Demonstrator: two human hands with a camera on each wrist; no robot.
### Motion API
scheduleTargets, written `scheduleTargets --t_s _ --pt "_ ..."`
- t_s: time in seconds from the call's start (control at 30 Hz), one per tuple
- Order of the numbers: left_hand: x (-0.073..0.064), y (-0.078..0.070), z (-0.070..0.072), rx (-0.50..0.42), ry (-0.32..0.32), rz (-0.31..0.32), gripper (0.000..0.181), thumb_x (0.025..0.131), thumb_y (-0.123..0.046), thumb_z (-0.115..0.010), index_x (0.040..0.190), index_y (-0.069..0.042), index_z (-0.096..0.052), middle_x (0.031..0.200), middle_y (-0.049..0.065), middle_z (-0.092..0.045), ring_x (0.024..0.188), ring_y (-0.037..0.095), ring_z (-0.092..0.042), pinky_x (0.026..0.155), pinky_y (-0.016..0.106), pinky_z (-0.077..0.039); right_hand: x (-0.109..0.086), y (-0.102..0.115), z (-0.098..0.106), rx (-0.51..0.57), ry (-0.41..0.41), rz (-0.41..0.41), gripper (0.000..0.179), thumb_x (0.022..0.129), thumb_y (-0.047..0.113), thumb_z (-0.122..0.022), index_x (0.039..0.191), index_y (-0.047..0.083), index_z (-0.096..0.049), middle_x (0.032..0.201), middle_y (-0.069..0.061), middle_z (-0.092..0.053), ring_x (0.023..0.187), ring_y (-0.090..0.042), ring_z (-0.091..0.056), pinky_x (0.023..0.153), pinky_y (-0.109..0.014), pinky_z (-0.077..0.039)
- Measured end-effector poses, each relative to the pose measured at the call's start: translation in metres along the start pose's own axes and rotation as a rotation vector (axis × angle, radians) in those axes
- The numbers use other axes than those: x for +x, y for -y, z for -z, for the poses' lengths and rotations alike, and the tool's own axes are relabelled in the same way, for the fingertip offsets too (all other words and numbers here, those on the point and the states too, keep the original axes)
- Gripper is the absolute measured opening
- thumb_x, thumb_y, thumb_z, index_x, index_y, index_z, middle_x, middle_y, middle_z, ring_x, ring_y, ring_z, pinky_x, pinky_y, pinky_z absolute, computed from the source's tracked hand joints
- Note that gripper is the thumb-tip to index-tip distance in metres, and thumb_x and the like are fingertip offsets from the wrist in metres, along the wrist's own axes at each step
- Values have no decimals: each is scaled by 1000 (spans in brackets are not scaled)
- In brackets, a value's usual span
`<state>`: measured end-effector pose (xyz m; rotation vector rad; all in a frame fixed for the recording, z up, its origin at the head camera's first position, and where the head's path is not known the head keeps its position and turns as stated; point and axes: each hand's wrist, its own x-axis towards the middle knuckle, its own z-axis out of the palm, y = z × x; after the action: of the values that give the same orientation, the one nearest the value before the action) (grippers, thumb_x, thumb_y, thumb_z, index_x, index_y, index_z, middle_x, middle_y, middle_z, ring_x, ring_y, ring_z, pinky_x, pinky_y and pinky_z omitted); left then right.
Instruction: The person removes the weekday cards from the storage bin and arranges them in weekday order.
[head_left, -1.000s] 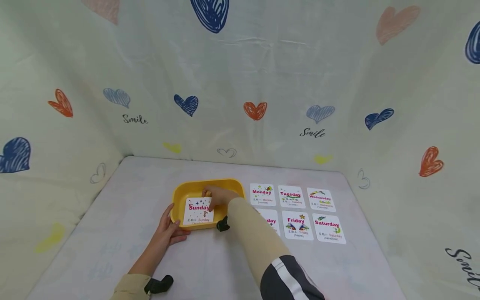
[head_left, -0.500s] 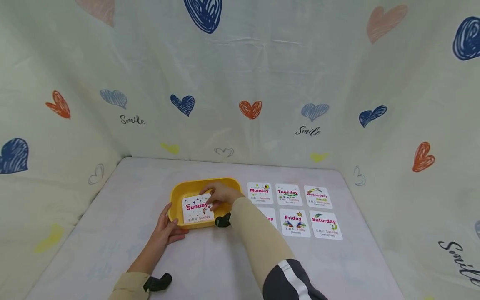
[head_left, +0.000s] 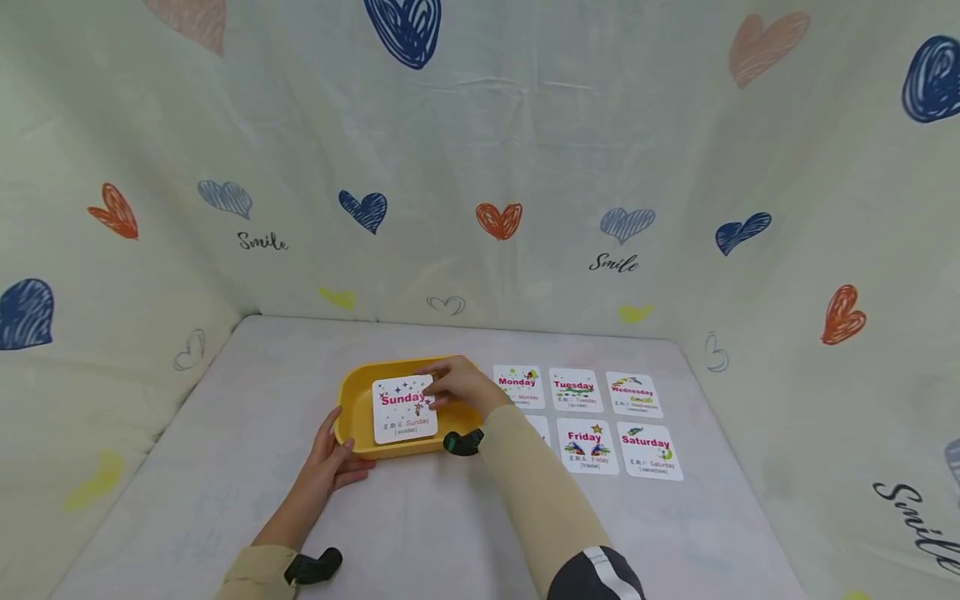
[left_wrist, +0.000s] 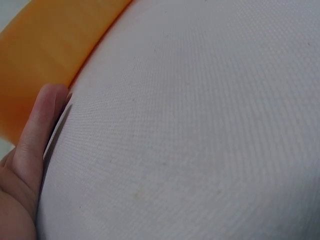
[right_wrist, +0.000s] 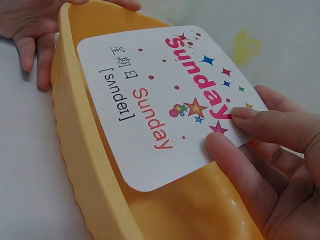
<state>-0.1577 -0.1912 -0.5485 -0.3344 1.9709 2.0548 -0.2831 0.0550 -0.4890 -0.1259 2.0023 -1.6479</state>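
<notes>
A white Sunday card (head_left: 405, 425), printed with stars, tilts above the yellow tray (right_wrist: 75, 125). My right hand (head_left: 465, 382) pinches its right side; in the right wrist view the thumb and a fingertip lie on the printed face and other fingers pass beneath. My left hand (head_left: 326, 462) holds the tray at its front left corner, thumb tip at the rim and the other fingers along the outside. In the left wrist view, the left fingers (left_wrist: 37, 125) lie by the orange-looking tray wall, close over the white tabletop.
Right of the tray lie two rows of day cards: Monday (head_left: 519, 383), Tuesday (head_left: 576, 390) and Wednesday (head_left: 633, 394) behind, Friday (head_left: 587, 447) and Saturday (head_left: 649, 452) in front. My right sleeve (head_left: 536, 483) mostly covers one front card. A heart-printed curtain (head_left: 555, 150) surrounds the table.
The Sunday card has risen from inside the tray and shifted slightly right, with my right hand moving along. My left hand stays at the tray's corner.
</notes>
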Motion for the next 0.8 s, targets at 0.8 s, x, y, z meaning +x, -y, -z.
scheduleTargets --t_s 0.8 --pt "-1 2 3 -27 14 -29 72 102 -35 -51 156 -39 -4 155 10 -25 94 29 -68 80 37 -58 -56 -2 43 81 -156 98 30 85 -2 -72 112 3 -62 88 -11 -61 70 -21 -68 66 -33 -59"
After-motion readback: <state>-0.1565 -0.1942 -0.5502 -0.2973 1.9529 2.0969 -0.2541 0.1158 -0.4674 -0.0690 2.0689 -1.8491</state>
